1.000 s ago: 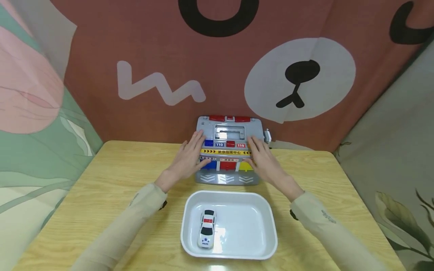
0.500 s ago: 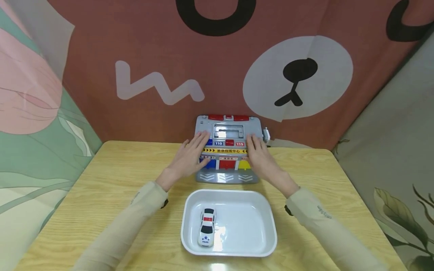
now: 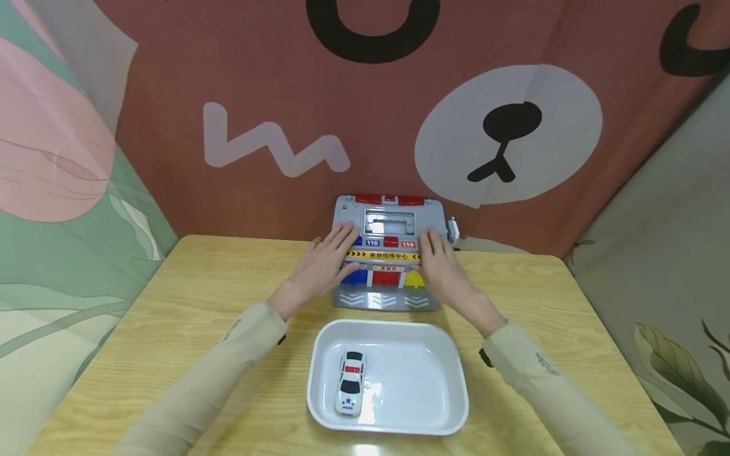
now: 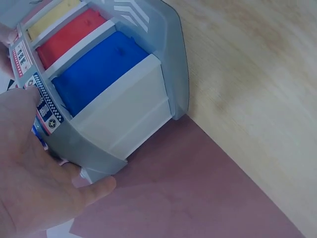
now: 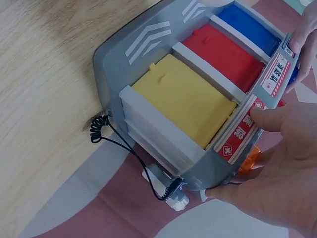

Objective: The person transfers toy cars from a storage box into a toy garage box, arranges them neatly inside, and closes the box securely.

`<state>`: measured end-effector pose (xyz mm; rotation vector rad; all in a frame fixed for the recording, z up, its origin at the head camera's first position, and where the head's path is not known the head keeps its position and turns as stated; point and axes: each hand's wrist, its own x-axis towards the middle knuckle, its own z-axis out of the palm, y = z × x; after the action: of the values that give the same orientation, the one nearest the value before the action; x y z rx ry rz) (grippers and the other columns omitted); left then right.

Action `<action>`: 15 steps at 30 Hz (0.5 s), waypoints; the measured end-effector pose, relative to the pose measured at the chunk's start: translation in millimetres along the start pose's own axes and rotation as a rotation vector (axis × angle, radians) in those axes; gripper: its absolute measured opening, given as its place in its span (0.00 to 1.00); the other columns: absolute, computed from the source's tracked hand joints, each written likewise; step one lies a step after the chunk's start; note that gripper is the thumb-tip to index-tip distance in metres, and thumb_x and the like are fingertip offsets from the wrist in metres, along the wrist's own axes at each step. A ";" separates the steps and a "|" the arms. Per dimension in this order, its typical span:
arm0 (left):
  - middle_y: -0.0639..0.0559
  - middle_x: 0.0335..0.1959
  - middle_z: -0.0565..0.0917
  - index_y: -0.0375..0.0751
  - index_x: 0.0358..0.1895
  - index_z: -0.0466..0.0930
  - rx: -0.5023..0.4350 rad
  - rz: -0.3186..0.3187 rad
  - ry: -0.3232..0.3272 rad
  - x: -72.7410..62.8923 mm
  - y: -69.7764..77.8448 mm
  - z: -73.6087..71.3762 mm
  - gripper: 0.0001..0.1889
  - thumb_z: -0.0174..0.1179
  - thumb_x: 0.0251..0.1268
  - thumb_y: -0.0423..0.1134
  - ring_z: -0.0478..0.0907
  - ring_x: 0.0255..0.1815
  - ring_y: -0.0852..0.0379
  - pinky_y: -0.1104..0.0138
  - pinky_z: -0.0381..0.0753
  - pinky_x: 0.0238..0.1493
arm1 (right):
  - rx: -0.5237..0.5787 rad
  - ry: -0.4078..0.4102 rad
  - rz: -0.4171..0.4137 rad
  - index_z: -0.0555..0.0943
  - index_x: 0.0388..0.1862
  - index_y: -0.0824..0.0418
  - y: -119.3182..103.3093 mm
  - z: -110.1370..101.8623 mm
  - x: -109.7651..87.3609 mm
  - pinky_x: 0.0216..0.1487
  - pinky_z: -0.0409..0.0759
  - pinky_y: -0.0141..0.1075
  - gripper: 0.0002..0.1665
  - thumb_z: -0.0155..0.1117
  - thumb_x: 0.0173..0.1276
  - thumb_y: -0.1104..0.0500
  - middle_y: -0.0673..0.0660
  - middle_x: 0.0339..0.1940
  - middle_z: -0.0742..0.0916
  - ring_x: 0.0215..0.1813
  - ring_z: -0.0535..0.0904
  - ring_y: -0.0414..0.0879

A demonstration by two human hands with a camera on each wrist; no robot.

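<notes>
A grey toy garage [image 3: 386, 256] stands at the table's back edge, its blue, red [image 3: 386, 278] and yellow doors down. My left hand [image 3: 319, 267] rests on its left part, straight fingers over the top and thumb at the front. In the left wrist view that thumb touches the sign strip above the blue door [image 4: 101, 72]. My right hand [image 3: 449, 273] lies likewise on the right part. The right wrist view shows its thumb on the red sign above the yellow door [image 5: 181, 99]. Fingers partly hide the signs and top lights.
A white tray [image 3: 416, 380] sits in front of the garage, with a toy police car [image 3: 350, 384] in its left side. A small white handset [image 5: 166, 187] on a coiled black cord hangs at the garage's right side. A printed cloth [image 3: 274, 209] hangs close behind.
My left hand has slid a little to the right, so its fingertips now cover more of the blue top light. The right thumb has shifted slightly. The garage, tray and car stay in place.
</notes>
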<state>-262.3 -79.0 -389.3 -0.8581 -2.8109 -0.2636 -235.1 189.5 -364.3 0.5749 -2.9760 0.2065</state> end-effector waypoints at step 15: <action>0.47 0.79 0.46 0.47 0.78 0.43 0.035 -0.030 -0.064 2.1 5.7 -8.3 0.39 0.44 0.72 0.60 0.42 0.78 0.47 0.41 0.59 0.66 | -0.014 0.007 -0.003 0.46 0.75 0.73 2.3 1.6 -0.8 0.69 0.58 0.55 0.46 0.59 0.72 0.55 0.75 0.75 0.53 0.72 0.52 0.70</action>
<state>-259.7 -75.0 -380.1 -0.8319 -2.8801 -0.1939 -235.4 191.7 -366.2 0.5756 -2.9677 0.1865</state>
